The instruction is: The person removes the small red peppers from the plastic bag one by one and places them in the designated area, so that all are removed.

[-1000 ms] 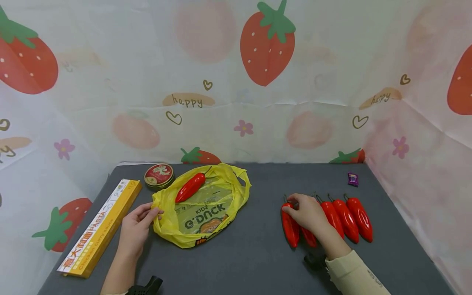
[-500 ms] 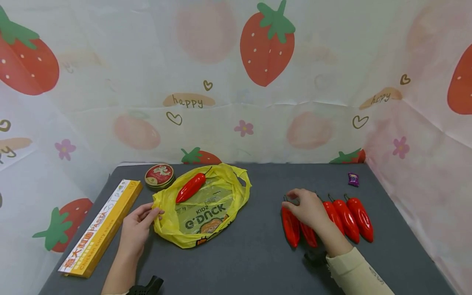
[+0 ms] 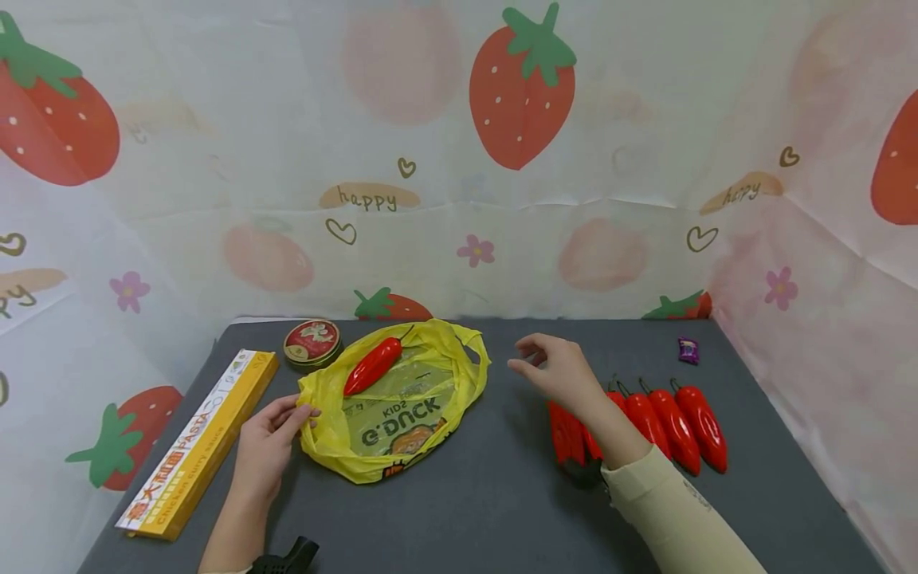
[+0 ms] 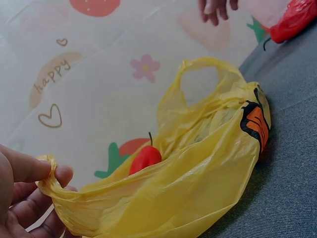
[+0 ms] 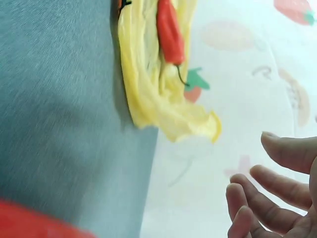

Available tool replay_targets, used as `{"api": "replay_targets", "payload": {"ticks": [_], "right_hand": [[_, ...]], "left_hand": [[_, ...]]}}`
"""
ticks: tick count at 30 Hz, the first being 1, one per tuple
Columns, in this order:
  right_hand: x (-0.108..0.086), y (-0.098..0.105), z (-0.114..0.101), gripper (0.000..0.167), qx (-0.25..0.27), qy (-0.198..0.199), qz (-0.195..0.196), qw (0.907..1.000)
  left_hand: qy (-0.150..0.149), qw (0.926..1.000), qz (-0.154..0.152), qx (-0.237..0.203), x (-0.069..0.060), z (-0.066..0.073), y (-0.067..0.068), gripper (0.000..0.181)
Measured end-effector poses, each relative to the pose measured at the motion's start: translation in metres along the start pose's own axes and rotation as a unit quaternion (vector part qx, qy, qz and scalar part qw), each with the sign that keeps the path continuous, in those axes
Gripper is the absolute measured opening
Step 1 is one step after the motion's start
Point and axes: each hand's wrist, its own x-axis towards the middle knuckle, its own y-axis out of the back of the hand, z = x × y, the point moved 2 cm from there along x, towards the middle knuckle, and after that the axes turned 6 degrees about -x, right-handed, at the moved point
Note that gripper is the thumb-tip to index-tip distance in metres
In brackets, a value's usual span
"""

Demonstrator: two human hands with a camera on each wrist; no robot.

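A yellow plastic bag [image 3: 469, 391] lies open in the middle left of the table, a red chili pepper [image 3: 373, 367] resting in it. My left hand [image 3: 261, 446] pinches the bag's left rim between thumb and fingers, plain in the left wrist view. Over the table, right of the bag, my right hand [image 3: 562, 371] hovers with nothing in it. Its fingers [image 5: 267, 206] are spread and loosely bent in the right wrist view. Several red chili peppers [image 3: 670, 430] lie in a row at the right, some partly hidden beneath the right hand and forearm.
A yellow pasta box [image 3: 201, 446] lies slantwise at the left. Behind it stands a round red-lidded tin [image 3: 311, 343], close to the bag. A small purple wrapped sweet [image 3: 688, 351] is at the back right. A strawberry-print cloth [image 3: 430, 263] hangs behind the table.
My right hand has lifted off the leftmost chili peppers and shifted left and away from me, towards the bag. The left hand and the bag stay as they were.
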Motion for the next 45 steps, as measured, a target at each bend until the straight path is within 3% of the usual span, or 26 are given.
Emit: {"api": "replay_targets", "payload": {"ticks": [12,18,21,26,35,38,42,45], "right_hand": [[0.047,-0.039,-0.045,0.038,0.061,0.018,-0.061,0.9961],[0.065,-0.065,-0.058,0.038,0.089,-0.002,-0.09,0.992],[0.073,-0.079,-0.064,0.042,0.129,-0.02,-0.108,0.9855],[0.085,-0.1,-0.072,0.05,0.211,-0.057,-0.137,0.9661],[0.098,-0.124,-0.078,0.053,0.209,-0.118,-0.136,0.9613],[0.101,-0.131,-0.082,0.047,0.247,-0.135,-0.139,0.9496],[0.103,-0.14,-0.09,0.024,0.288,-0.159,-0.139,0.9341],[0.105,-0.148,-0.092,0.032,0.305,-0.177,-0.135,0.9259]], "left_hand": [[0.005,1.0,0.007,0.0,-0.001,-0.001,0.0,0.043],[0.001,1.0,0.008,0.003,-0.001,0.001,0.001,0.044],[0.002,1.0,0.007,0.004,0.0,0.001,0.001,0.044],[0.005,1.0,0.007,0.004,0.0,0.001,0.001,0.043],[0.002,1.0,0.008,0.005,0.0,0.0,0.001,0.043],[0.004,1.0,0.007,0.004,-0.002,0.0,0.001,0.043],[0.003,1.0,0.009,-0.001,-0.002,0.0,0.003,0.045],[0.003,1.0,0.006,-0.001,-0.002,0.001,0.005,0.046]]}}
